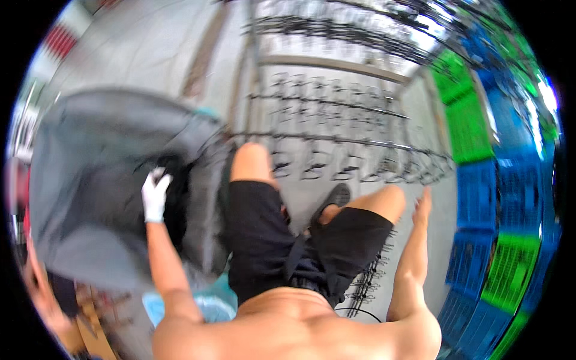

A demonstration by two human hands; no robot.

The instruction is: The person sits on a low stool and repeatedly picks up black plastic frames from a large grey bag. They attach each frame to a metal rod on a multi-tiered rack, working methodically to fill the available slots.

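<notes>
White-gloved left hand [156, 195] sits inside grey boxy bin [66, 156], walls likely corralling black contents [178, 192]; bare right hand [423, 207] right of bin; both grips unclear.

No text, label, brand, number or sign can be read; the view is blurred.
</notes>
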